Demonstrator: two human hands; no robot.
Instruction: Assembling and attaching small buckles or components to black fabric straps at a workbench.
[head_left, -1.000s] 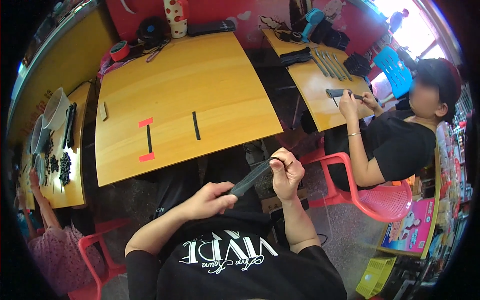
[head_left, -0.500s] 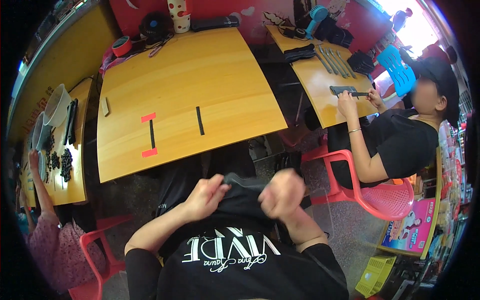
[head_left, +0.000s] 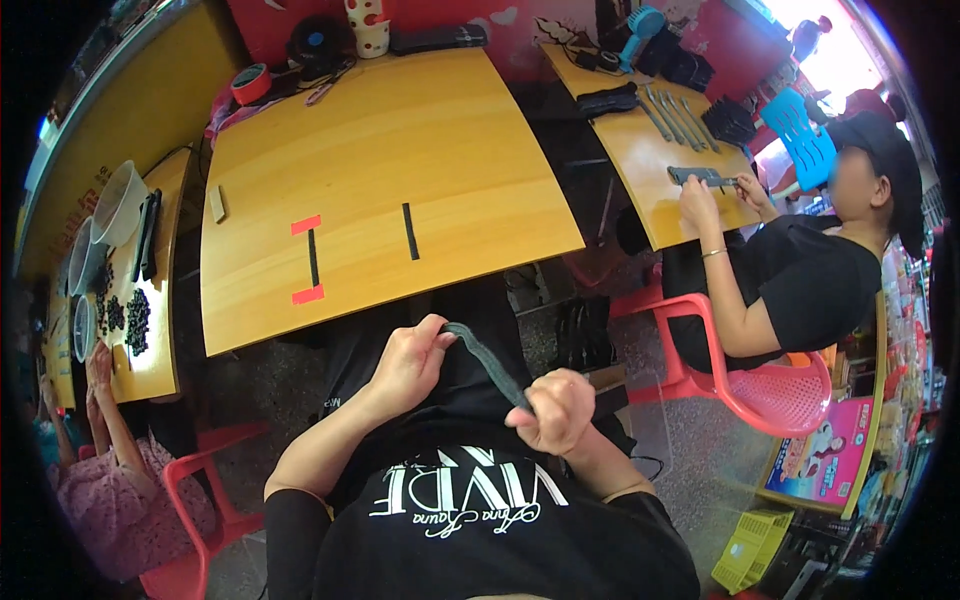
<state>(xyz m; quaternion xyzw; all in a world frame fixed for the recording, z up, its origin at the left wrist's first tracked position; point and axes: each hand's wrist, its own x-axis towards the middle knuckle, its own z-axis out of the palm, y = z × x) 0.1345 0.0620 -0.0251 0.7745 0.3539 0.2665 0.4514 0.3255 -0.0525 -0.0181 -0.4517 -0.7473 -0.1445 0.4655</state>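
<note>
**Dark strip held between both hands, above the lap**

We start at our left hand (head_left: 405, 362), which is curled shut around the upper end of a dark grey strip (head_left: 487, 362). The fingers fold over that end, so we cannot see exactly how the tip sits inside them.

From there the strip runs down and to the right, its long axis slanting from upper left to lower right, and it arches slightly as it goes. It hangs in the air over our lap, in front of our black shirt, and touches nothing else.

At its lower end our right hand (head_left: 555, 410) pinches it, thumb against the closed fingers. Each hand has one end, so neither is nearer than the other; the strip simply spans the gap between them.

The yellow tabletop (head_left: 380, 150) lies beyond both hands, well apart from the strip. On it sit two red tape marks (head_left: 306, 258) and a short black strip (head_left: 410, 231). Further right, another person (head_left: 800, 270) works at a separate tabletop.
</note>
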